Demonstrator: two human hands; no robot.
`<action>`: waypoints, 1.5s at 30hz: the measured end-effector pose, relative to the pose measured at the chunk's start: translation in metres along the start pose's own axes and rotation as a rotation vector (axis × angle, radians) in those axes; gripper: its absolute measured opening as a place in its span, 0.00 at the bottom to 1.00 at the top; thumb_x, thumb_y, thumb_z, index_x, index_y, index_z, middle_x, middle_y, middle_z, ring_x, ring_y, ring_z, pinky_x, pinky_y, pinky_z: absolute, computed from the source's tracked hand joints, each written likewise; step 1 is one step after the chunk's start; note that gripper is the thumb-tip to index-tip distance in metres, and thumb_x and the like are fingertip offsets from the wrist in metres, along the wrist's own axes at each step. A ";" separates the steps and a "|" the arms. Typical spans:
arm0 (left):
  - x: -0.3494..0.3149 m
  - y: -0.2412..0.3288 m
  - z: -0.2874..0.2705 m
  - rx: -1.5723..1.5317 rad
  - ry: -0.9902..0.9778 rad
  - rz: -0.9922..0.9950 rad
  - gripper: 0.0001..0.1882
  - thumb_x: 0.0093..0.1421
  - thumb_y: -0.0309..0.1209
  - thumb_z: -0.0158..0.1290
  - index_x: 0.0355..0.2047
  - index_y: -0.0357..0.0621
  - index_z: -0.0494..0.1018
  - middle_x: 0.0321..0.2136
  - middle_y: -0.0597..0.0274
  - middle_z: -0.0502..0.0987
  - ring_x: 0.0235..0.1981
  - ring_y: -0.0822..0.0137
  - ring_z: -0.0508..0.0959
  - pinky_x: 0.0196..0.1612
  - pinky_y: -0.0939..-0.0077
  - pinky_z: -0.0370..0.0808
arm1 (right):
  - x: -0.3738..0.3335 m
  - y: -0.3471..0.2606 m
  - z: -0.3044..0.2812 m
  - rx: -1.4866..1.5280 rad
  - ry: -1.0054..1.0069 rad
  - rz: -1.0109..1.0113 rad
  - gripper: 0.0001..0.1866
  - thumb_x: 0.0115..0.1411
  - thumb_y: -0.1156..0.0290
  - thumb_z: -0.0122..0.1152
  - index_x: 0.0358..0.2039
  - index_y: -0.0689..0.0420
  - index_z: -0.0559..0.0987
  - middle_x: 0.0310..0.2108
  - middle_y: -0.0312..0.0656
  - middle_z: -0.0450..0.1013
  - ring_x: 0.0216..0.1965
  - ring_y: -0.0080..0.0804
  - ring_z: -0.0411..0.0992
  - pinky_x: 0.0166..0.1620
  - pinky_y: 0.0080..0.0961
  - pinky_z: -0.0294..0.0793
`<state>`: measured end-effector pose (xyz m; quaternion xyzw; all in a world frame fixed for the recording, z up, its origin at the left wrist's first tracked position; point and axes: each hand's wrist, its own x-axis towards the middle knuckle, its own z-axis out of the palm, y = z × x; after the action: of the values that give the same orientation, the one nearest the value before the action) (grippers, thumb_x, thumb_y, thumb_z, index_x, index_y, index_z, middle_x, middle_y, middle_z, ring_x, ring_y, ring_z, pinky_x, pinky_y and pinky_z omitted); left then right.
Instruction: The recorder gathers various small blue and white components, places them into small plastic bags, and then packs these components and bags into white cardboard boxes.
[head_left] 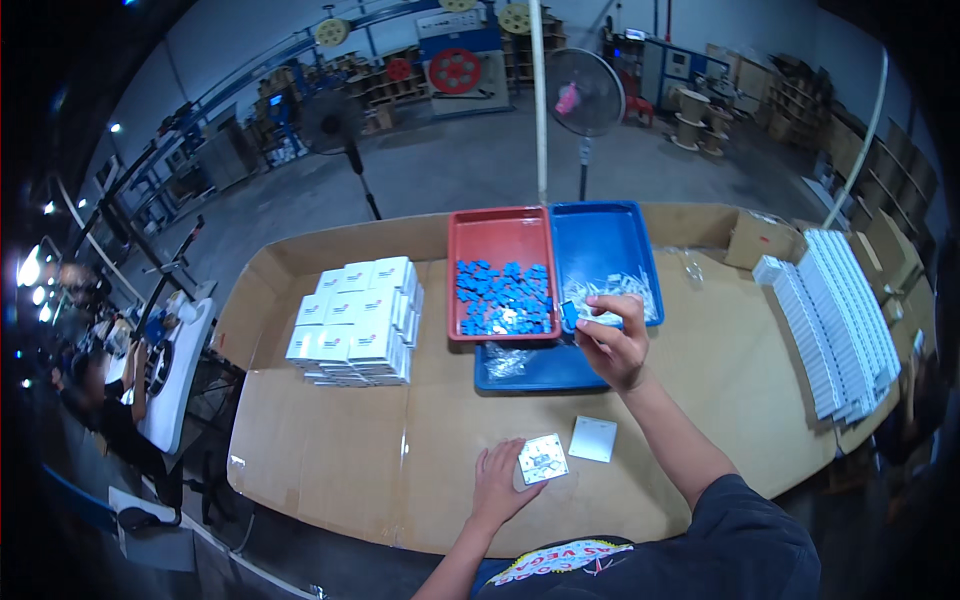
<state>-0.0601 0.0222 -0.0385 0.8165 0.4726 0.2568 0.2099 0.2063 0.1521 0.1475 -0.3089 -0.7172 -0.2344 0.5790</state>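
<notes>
On the table's near part, my left hand rests with fingers spread around the edge of a square white plastic box. Small fittings show inside that box, too small to name. A plain square white cover lies flat to its right. My right hand is raised over the trays, pinching a small blue plastic part between thumb and forefinger. Many similar blue parts lie in the red tray beyond. The blue tray beside it holds clear and white small pieces.
Stacked white boxes stand at the left of the cardboard-covered table. A lower blue tray sits under the others, with clear bags in it. Rows of white plates line the right side. Another person sits at the far left.
</notes>
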 end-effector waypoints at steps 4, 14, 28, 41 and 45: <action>0.004 -0.001 0.000 0.033 0.019 0.014 0.47 0.51 0.51 0.71 0.66 0.44 0.67 0.62 0.53 0.73 0.69 0.50 0.68 0.71 0.41 0.55 | -0.008 -0.009 -0.035 0.000 0.036 0.037 0.20 0.49 0.79 0.77 0.42 0.48 0.83 0.49 0.42 0.79 0.38 0.33 0.77 0.42 0.34 0.68; -0.002 0.003 0.007 0.036 0.017 0.017 0.46 0.51 0.49 0.71 0.66 0.44 0.67 0.62 0.52 0.73 0.69 0.50 0.67 0.71 0.41 0.55 | -0.038 -0.052 -0.046 0.662 0.156 0.781 0.19 0.62 0.85 0.67 0.51 0.60 0.74 0.49 0.50 0.79 0.40 0.31 0.78 0.42 0.28 0.81; 0.007 -0.005 0.009 0.019 0.028 -0.008 0.47 0.51 0.48 0.72 0.66 0.46 0.66 0.64 0.53 0.71 0.69 0.50 0.67 0.71 0.40 0.55 | -0.134 -0.094 -0.041 1.579 0.271 1.800 0.20 0.73 0.72 0.57 0.63 0.63 0.72 0.46 0.46 0.79 0.35 0.26 0.78 0.43 0.26 0.84; 0.003 -0.004 0.005 0.006 0.004 -0.028 0.47 0.51 0.49 0.71 0.68 0.46 0.66 0.65 0.53 0.70 0.70 0.50 0.66 0.72 0.40 0.56 | -0.128 -0.098 -0.043 1.697 0.119 1.887 0.23 0.78 0.64 0.50 0.66 0.66 0.70 0.50 0.49 0.77 0.46 0.32 0.78 0.50 0.31 0.85; 0.006 0.001 -0.001 -0.005 0.023 -0.054 0.48 0.50 0.48 0.71 0.68 0.46 0.65 0.64 0.50 0.70 0.69 0.49 0.66 0.71 0.40 0.58 | -0.140 -0.101 -0.026 0.756 -0.493 1.474 0.20 0.67 0.72 0.65 0.58 0.62 0.80 0.48 0.44 0.79 0.49 0.33 0.78 0.51 0.30 0.79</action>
<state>-0.0576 0.0266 -0.0360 0.7999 0.4962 0.2615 0.2133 0.1714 0.0395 0.0188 -0.5241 -0.4690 0.5290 0.4750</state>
